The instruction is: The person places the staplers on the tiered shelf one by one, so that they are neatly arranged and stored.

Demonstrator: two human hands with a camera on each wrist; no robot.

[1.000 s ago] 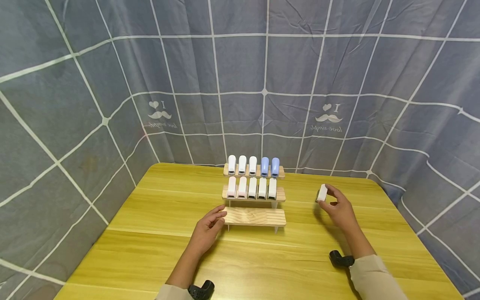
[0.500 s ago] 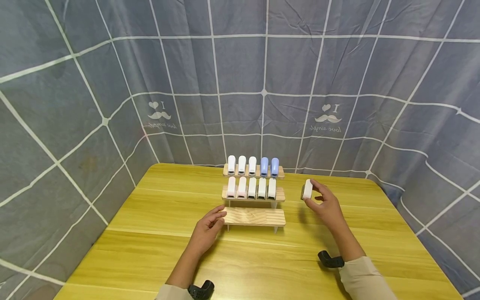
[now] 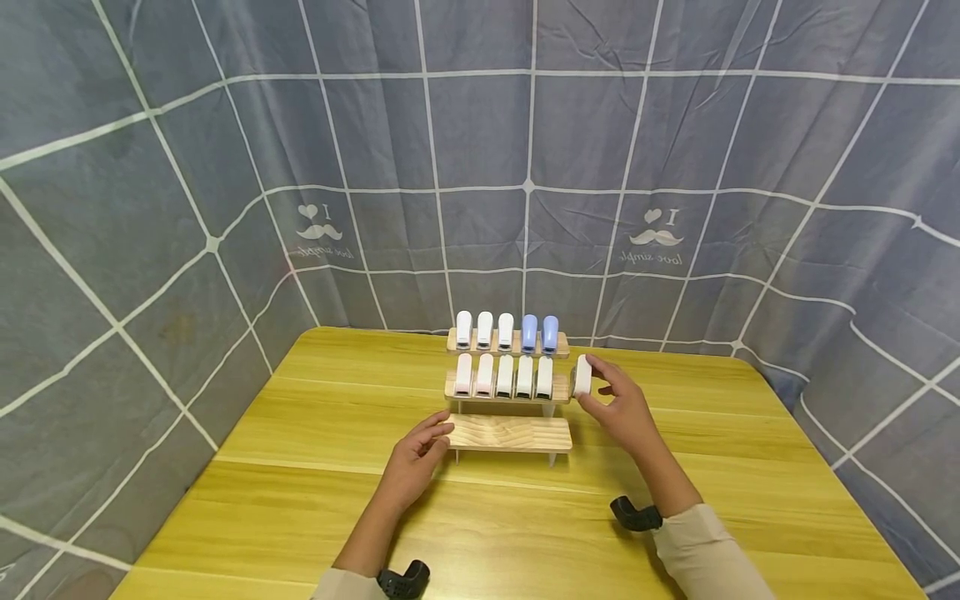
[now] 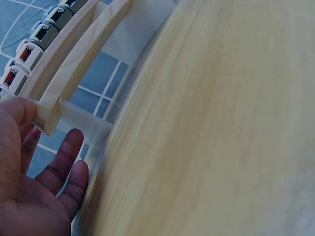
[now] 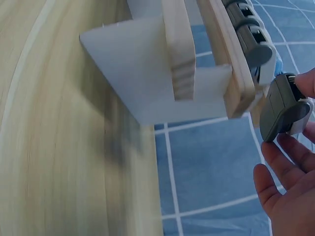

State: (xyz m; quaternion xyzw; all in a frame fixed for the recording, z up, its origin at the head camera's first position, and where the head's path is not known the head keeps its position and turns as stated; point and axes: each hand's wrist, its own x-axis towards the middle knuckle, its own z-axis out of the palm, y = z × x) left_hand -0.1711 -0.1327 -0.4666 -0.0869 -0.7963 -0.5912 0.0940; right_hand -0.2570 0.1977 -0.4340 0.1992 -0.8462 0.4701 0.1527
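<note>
My right hand (image 3: 621, 410) pinches a small white stapler (image 3: 582, 376) with a grey base between thumb and fingers. It is held upright just off the right end of the middle tier (image 3: 561, 390) of a wooden stand. In the right wrist view the stapler (image 5: 284, 109) shows its grey underside beside the row on that tier. My left hand (image 3: 412, 467) rests with relaxed fingers at the left end of the bottom tier (image 3: 510, 433), fingertips right at the board's edge. The left wrist view shows its thumb side at the board's end (image 4: 48, 115), the other fingers loosely extended below.
Several white and pinkish staplers (image 3: 505, 377) line the middle tier. On the top tier stand white staplers (image 3: 484, 330) and two blue staplers (image 3: 529, 332). Pale side supports (image 5: 142, 69) carry the boards on a wood-grain table (image 3: 337, 400). Grey gridded curtains (image 3: 480, 167) hang behind.
My right hand has carried the stapler leftward from the right part of the table to beside the middle tier. The left hand has stayed at the bottom board's end.
</note>
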